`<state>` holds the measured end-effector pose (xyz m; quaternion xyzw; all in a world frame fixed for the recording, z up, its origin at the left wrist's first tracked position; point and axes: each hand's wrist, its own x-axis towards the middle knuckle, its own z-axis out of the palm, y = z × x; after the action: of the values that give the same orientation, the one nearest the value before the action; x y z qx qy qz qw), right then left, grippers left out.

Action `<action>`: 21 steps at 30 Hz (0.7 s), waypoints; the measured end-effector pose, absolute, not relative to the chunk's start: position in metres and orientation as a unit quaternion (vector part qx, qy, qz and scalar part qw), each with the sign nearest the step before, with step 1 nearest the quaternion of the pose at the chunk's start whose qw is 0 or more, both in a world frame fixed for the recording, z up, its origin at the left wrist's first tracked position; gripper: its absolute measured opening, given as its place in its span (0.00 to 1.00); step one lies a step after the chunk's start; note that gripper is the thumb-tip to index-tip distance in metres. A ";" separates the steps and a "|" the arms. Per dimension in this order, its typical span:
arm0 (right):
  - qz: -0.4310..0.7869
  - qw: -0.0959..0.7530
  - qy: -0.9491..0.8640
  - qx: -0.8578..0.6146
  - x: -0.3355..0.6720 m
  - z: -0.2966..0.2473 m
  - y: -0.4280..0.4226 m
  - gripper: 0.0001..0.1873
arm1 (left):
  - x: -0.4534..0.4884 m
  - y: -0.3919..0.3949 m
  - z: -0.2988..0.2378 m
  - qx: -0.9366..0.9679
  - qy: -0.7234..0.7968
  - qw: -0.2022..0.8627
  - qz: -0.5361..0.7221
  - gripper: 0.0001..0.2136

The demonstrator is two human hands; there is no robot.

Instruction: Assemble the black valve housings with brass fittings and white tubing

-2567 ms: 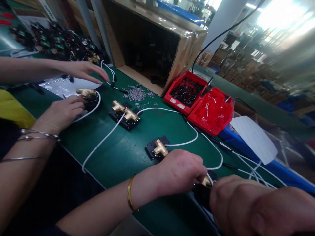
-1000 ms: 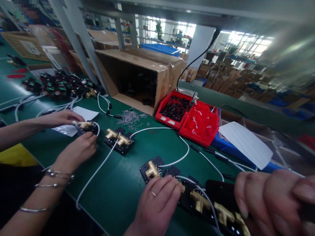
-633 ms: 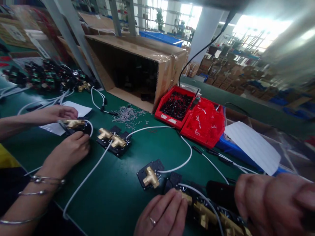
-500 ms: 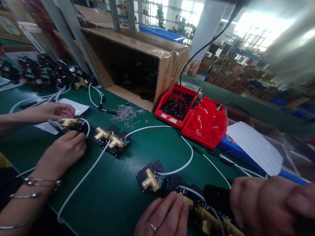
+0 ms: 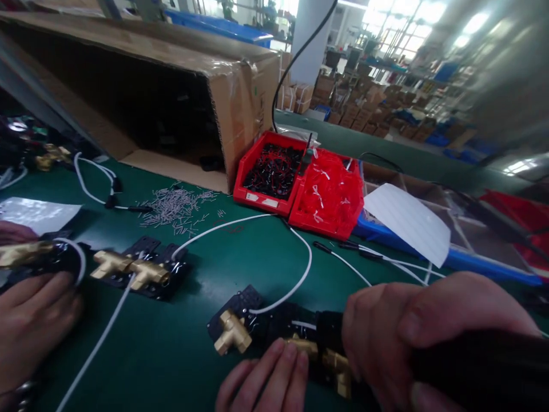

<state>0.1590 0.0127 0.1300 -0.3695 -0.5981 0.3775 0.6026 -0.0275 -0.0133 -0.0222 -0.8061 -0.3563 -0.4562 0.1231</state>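
My left hand (image 5: pixel 268 380) has its fingers closed on a brass tee fitting (image 5: pixel 303 347) mounted on a black plate. My right hand (image 5: pixel 386 335) is wrapped around a black power screwdriver (image 5: pixel 476 366), its black nose pointing left over the parts. A second brass fitting (image 5: pixel 337 366) shows just below that nose; the tool's tip is hidden. Left of my hands lies another brass tee (image 5: pixel 234 333) on a black plate with a white cable (image 5: pixel 302 280). Farther left, two brass tees (image 5: pixel 146 273) sit side by side on black plates.
A co-worker's hand (image 5: pixel 38 320) holds a similar part at the left. Small metal pins (image 5: pixel 171 207) lie scattered before an open cardboard box (image 5: pixel 244 97). Red bins (image 5: pixel 261 197) hold black and red pieces. A white sheet (image 5: pixel 407 220) rests on a blue-edged divided tray (image 5: pixel 480 263).
The view has swung right, so the bench things appear farther left. My right hand and the screwdriver have moved left, closer to my left hand, which stays on the brass fitting.
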 end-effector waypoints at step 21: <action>0.395 0.591 -0.539 -0.452 0.147 0.149 0.007 0.27 | -0.042 -0.015 0.003 -0.851 -0.333 0.038 -0.405 0.13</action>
<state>0.1471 0.0068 0.1487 -0.4522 -0.5387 0.3952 0.5908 -0.0417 -0.0151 0.0029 -0.8507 -0.3328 -0.4051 0.0378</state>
